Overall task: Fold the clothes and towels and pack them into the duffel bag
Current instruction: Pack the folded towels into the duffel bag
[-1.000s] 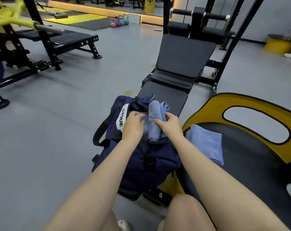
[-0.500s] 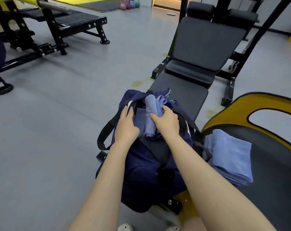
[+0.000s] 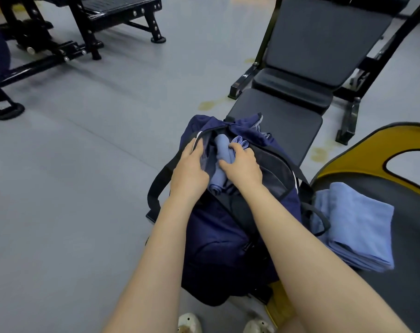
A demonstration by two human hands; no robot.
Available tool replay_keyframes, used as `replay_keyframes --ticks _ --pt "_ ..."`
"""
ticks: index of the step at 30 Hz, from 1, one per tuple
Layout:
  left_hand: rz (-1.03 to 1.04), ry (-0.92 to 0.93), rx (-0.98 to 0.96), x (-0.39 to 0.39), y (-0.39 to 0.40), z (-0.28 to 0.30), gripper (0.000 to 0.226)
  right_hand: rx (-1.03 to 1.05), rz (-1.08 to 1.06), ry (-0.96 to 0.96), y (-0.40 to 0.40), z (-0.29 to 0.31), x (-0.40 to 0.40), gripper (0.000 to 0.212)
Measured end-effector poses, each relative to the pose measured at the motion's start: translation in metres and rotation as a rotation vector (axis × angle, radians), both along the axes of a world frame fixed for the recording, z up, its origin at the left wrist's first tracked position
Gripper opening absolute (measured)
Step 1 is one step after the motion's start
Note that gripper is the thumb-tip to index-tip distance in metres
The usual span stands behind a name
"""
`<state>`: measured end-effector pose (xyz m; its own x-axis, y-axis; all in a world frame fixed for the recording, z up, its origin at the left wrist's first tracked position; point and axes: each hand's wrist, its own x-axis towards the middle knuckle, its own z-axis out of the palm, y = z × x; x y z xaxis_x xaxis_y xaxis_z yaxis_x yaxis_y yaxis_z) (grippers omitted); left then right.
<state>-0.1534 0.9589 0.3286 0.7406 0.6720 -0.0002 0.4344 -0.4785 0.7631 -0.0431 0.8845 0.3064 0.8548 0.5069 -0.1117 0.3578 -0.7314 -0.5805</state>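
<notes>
Two hands are working at the open mouth of the navy duffel bag (image 3: 218, 239) in the middle of the frame — the right hand (image 3: 243, 167) is gripping a rolled blue towel (image 3: 221, 162) inside it, the left hand (image 3: 189, 171) is curling over the bag's rim. Folded blue towels (image 3: 358, 227) are lying at lower right, beside the bag.

navy duffel bag (image 3: 218, 241), lt blue towels (image 3: 358, 227), blk bench (image 3: 276, 121), grey floor (image 3: 84, 188)
</notes>
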Motion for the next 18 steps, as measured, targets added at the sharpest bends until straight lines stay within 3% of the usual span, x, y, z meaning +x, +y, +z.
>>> replay_keyframes --ticks 7,13,15,18 --pt "0.018 -0.037 0.015 -0.006 -0.007 0.013 0.082 0.151 0.006 -0.093 0.003 -0.006 0.001 0.047" --pt "0.049 0.029 0.100 -0.012 -0.006 0.015 0.081 -0.110 0.072 -0.150 0.004 -0.012 0.006 0.059" --pt "0.057 0.072 0.134 -0.013 -0.005 0.015 0.083 -0.198 0.073 -0.386 0.001 -0.010 0.005 0.057" --pt "0.056 0.091 0.166 -0.012 -0.005 0.015 0.083 -0.188 0.178 -0.864 -0.003 -0.012 0.003 0.020"
